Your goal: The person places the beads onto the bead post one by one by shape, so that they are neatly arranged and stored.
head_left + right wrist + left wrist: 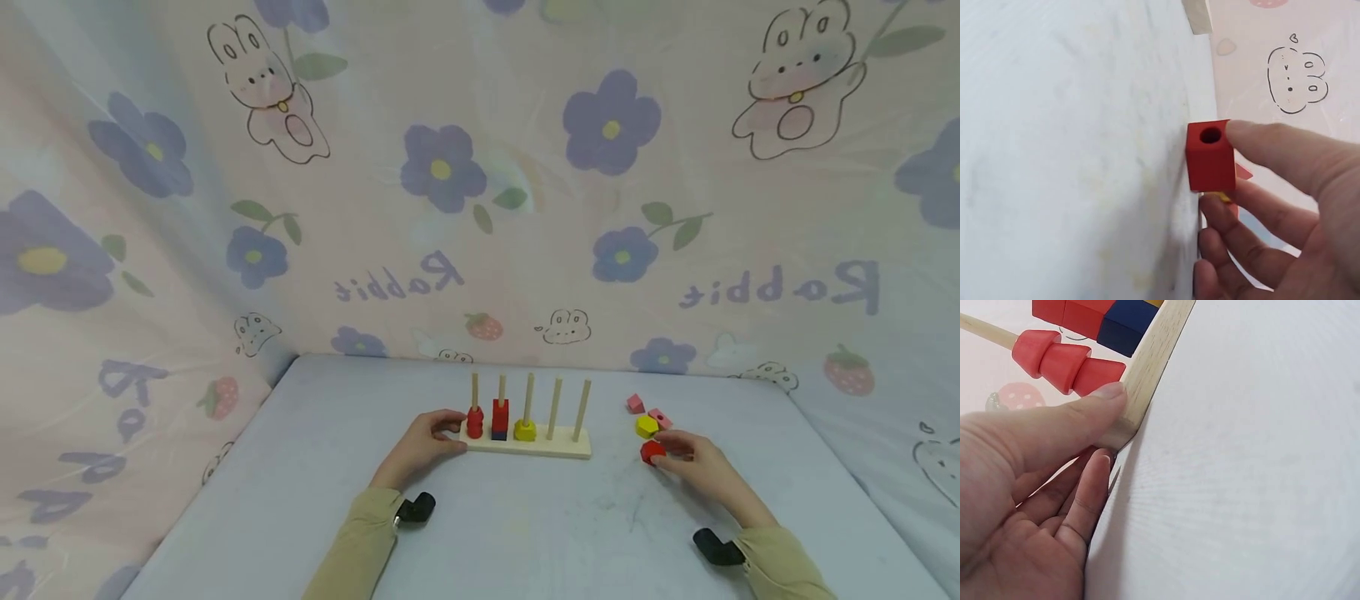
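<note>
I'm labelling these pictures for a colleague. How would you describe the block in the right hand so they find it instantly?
Start at the wooden peg rack mid-table, then look right to a loose cluster of blocks. The red square wooden block sits nearest the person, pinched by the right hand; its neighbours are yellow and pink.

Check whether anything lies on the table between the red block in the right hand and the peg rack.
Nothing visible does. The right hand pinches the red block; bare table runs to the peg rack. The yellow block sits behind, off that line.
</note>
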